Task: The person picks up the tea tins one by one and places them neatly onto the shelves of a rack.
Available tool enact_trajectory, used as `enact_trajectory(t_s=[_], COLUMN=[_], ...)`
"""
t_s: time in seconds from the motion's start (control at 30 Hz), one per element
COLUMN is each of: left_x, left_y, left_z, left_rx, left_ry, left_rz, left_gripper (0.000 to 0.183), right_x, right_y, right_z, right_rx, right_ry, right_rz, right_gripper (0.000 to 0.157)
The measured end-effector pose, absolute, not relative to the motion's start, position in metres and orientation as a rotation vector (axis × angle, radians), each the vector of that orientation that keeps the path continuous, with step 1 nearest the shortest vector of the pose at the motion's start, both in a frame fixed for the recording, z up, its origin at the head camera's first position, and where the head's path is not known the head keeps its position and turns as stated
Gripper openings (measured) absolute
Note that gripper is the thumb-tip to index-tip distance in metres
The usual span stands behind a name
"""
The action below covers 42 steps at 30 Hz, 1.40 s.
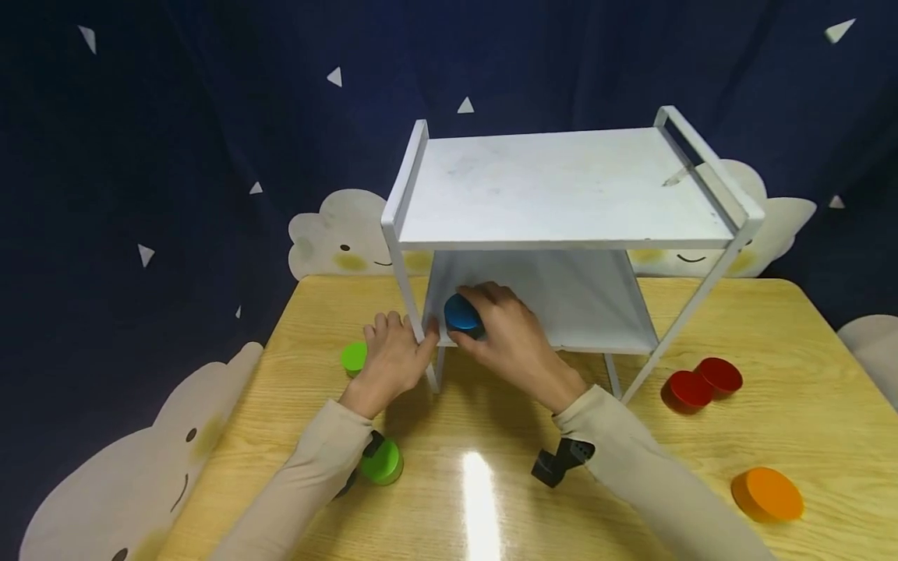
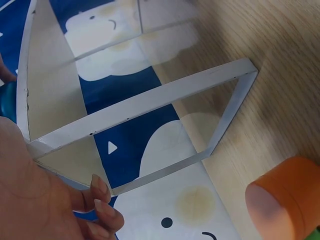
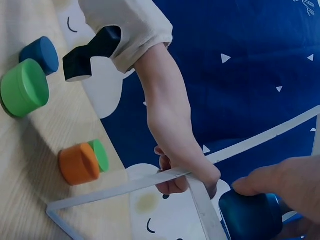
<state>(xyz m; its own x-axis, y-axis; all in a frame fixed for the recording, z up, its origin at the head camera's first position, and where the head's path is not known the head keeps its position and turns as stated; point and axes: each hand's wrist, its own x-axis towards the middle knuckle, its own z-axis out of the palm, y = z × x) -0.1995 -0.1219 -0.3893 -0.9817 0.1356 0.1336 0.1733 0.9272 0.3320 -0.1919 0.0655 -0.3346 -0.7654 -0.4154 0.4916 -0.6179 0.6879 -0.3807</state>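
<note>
A white two-tier shelf (image 1: 561, 191) stands on the wooden table. My left hand (image 1: 394, 354) grips its left front post at the lower tier's corner, the thumb toward the inner side. In the left wrist view several fingers of that left hand (image 2: 55, 200) curl beside the frame. My right hand (image 1: 508, 335) holds a blue cylinder (image 1: 463, 313) between thumb and fingers at the left end of the lower tier. In the right wrist view the blue cylinder (image 3: 250, 215) sits just inside the post, close to the left hand (image 3: 185, 165).
Green cylinders (image 1: 382, 463) lie left on the table (image 1: 561, 514), near my left forearm. Two red cylinders (image 1: 687, 391) and an orange one (image 1: 768, 495) stand at the right. Another blue cylinder (image 3: 42, 55) and an orange one (image 3: 79, 164) show beside green ones in the right wrist view.
</note>
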Motion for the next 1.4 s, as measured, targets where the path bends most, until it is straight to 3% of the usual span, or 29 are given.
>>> enact_trajectory(t_s=[0.7, 1.4], left_x=[-0.199, -0.201], left_y=[-0.121, -0.121], left_z=[-0.391, -0.394], left_rx=[-0.263, -0.269], left_ry=[-2.941, -2.929], left_rz=[-0.547, -0.591], left_gripper=[0.046, 0.042], right_x=[-0.195, -0.172], right_y=[0.059, 0.090], right_z=[-0.346, -0.352], right_rx=[0.798, 0.699], right_ry=[-2.519, -2.486], right_rz=[0.769, 0.820], right_gripper=[0.054, 0.074])
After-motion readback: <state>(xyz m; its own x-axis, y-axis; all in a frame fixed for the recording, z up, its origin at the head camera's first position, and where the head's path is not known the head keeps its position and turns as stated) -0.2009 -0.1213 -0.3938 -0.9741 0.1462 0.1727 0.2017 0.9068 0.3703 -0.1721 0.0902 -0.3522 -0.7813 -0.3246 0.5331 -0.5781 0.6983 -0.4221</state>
